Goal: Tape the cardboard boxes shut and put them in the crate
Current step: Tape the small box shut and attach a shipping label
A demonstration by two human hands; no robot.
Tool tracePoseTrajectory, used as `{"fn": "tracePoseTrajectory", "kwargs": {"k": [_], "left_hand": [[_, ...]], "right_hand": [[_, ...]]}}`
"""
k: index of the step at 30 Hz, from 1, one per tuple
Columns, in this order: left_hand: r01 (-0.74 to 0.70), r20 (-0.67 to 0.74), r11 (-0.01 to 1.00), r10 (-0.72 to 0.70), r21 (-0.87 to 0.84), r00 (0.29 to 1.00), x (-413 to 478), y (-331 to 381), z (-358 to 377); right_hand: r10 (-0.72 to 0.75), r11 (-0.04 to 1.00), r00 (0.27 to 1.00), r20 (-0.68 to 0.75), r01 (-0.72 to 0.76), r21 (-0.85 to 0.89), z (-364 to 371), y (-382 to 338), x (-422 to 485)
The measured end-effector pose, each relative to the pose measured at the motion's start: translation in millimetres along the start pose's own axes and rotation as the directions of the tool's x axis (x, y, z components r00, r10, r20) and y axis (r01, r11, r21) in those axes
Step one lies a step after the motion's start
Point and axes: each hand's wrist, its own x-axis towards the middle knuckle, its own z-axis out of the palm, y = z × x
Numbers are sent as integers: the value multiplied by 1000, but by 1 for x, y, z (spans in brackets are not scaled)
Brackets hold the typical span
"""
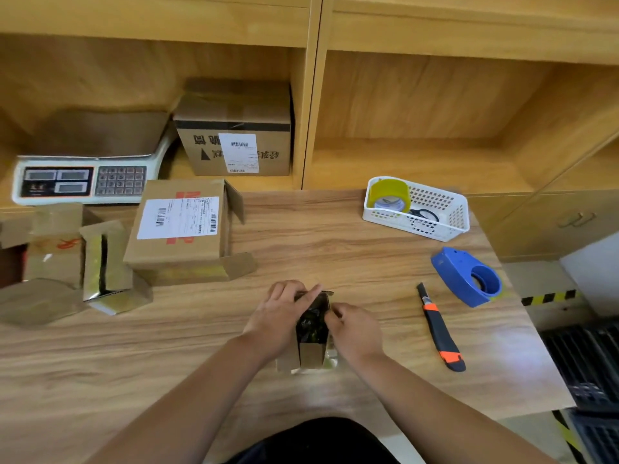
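**A:** At the desk's [335, 249] front edge, about the middle, the box [311, 354] is sitting open with dark stuff showing inside. The left hand [281, 313] is gripping the far flap and the right hand [356, 329] is pinching the right one.

**B:** I'm guessing those flaps are springing back as soon as a hand is letting go to grab the dispenser [465, 276], which is lying way off by the right edge. The knife [440, 329] is lying in the reach path too, so that's risking a nick.

**A:** Yep. It's a wood-grain desk with shelves [402, 95] running behind. A basket [449, 209] is holding tape [390, 192] near the far right corner. A labelled box [177, 226] is crowding the left side. The crate [586, 363] is probably that dark slatted thing sitting past the right edge.
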Motion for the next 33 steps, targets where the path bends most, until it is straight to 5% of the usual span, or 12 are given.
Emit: {"fn": "tracePoseTrajectory", "kwargs": {"k": [4, 8, 13, 22, 33], "left_hand": [[-17, -115, 1000, 18, 9, 993, 12, 9, 2], [22, -258, 968, -89, -251, 962, 19, 14, 5], [110, -210, 848, -251, -519, 945, 12, 12, 6], [101, -275, 843, -283, -528, 919, 7, 11, 10], [-63, -357, 882, -122, -467, 926, 2, 1, 21]], "right_hand": [[21, 999, 1000, 5, -21, -38, 2, -4, -3], [22, 996, 999, -36, -25, -90, 8, -6, -3], [56, 988, 987, -149, -76, -131, 17, -9, 2], [-1, 984, 990, -142, -24, -175, 14, -10, 8], [-86, 982, 992, -94, 68, -179, 6, -7, 5]]}}
